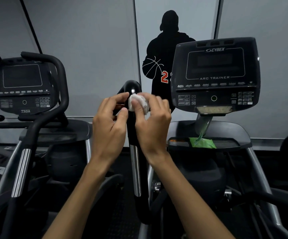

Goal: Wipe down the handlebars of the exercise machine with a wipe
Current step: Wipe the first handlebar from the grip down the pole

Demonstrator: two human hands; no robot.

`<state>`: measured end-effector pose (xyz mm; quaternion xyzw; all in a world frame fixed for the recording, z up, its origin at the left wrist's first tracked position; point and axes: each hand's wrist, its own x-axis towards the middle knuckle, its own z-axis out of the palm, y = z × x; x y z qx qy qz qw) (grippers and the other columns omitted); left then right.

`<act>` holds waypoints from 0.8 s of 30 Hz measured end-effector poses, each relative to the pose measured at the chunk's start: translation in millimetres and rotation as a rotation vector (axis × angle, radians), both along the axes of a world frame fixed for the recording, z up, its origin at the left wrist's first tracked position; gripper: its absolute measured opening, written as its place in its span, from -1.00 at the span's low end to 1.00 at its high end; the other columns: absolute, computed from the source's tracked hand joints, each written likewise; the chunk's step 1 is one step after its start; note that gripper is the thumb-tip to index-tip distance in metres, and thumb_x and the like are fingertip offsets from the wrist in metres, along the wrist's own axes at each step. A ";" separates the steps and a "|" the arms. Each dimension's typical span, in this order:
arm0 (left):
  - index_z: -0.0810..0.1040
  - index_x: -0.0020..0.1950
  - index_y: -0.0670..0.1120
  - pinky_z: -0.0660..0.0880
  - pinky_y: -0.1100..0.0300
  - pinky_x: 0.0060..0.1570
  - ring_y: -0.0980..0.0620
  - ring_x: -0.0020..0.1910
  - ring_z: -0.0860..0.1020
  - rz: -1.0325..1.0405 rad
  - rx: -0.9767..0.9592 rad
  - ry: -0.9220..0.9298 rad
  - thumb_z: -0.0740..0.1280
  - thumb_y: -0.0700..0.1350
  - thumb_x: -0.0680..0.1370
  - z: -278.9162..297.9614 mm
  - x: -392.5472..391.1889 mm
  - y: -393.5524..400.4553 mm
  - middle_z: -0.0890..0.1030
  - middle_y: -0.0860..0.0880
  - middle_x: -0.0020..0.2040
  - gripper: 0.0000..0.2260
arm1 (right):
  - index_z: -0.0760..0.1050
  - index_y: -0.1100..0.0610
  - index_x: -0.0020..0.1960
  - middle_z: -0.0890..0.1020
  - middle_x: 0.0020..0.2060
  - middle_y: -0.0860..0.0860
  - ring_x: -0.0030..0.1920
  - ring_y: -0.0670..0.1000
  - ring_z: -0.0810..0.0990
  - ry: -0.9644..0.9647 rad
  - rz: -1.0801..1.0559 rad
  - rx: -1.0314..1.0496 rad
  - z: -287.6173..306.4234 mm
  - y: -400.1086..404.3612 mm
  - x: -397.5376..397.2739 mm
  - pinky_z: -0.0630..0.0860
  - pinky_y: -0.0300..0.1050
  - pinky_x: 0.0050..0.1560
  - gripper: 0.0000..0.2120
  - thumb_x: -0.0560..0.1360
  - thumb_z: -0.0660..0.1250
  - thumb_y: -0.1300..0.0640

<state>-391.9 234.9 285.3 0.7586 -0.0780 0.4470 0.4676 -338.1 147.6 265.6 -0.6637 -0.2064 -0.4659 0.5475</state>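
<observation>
the right hand [152, 121] is pinching the soft, limp wipe [138, 103] against the rigid handlebar [132, 128]; the left hand [110, 125] is curling loosely beside it, holding nothing visible.

right hand [152, 123] presses a crumpled white wipe [138, 104] against the black handlebar [132, 125], just below its rounded top. left hand [111, 123] on the bar's other side, fingers curled, thumb touching the wipe. green wipe pack [202, 143] lies on the right machine's tray [229, 143], under the console [214, 75].
</observation>
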 end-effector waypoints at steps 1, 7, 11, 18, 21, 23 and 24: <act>0.57 0.29 -0.05 0.55 0.25 0.08 0.12 0.14 0.59 -0.001 -0.001 -0.001 0.24 -0.24 0.62 0.2 0.0 0.7 0.59 0.05 0.19 -0.72 | 0.63 0.11 0.10 0.64 -0.13 -0.04 -0.08 -0.02 0.46 -0.009 -0.012 -0.041 -10.9 -1.3 -5.7 0.42 0.01 -0.04 -0.84 0.56 0.43 0.06; 0.58 0.28 -0.04 0.52 0.32 0.09 0.14 0.14 0.59 0.008 0.011 -0.006 0.23 -0.21 0.60 -0.8 0.1 -1.5 0.59 0.05 0.17 -0.71 | 0.65 0.11 0.03 0.66 -0.13 -0.06 -0.10 0.01 0.51 0.001 -0.019 0.022 -21.8 -11.9 -1.1 0.50 0.18 -0.08 -0.88 0.52 0.49 0.10; 0.58 0.29 -0.06 0.51 0.33 0.10 0.13 0.15 0.58 0.015 0.021 -0.002 0.23 -0.22 0.61 -0.1 -0.3 -3.1 0.58 0.03 0.17 -0.71 | 0.65 0.09 0.07 0.67 -0.11 -0.10 -0.09 -0.02 0.50 0.025 0.017 0.064 -14.6 -3.5 -0.7 0.50 0.13 -0.06 -0.86 0.54 0.47 0.07; 0.59 0.24 -0.02 0.57 0.23 0.07 0.11 0.11 0.60 0.030 0.009 0.004 0.25 -0.25 0.63 -5.6 -2.5 3.8 0.60 0.06 0.15 -0.74 | 0.66 0.06 0.03 0.65 -0.13 -0.15 -0.11 -0.04 0.48 0.035 -0.039 0.048 -43.3 -15.5 -4.4 0.37 -0.04 -0.03 -0.86 0.52 0.46 0.03; 0.59 0.27 -0.05 0.57 0.15 0.10 0.09 0.14 0.60 0.023 0.016 0.011 0.24 -0.23 0.62 -6.9 -1.9 3.3 0.61 0.04 0.16 -0.74 | 0.65 0.07 0.06 0.65 -0.11 -0.16 -0.10 -0.05 0.50 0.022 0.022 0.079 -41.8 -7.6 -9.8 0.44 -0.01 -0.01 -0.85 0.53 0.45 0.03; 0.59 0.27 -0.05 0.58 0.15 0.09 0.08 0.14 0.60 0.024 0.023 0.009 0.24 -0.23 0.62 -7.9 -3.3 3.5 0.60 0.04 0.16 -0.74 | 0.65 0.06 0.06 0.64 -0.12 -0.19 -0.11 -0.06 0.49 0.004 0.030 0.028 -59.1 -8.9 -20.3 0.42 0.01 -0.04 -0.82 0.53 0.43 0.00; 0.59 0.26 -0.04 0.58 0.16 0.08 0.09 0.13 0.60 0.027 0.026 0.007 0.25 -0.24 0.63 -8.4 -4.4 4.0 0.61 0.05 0.16 -0.74 | 0.65 0.05 0.06 0.62 -0.13 -0.25 -0.11 -0.06 0.48 0.011 0.035 0.019 -64.6 -11.9 -21.0 0.42 0.03 -0.05 -0.82 0.53 0.42 -0.01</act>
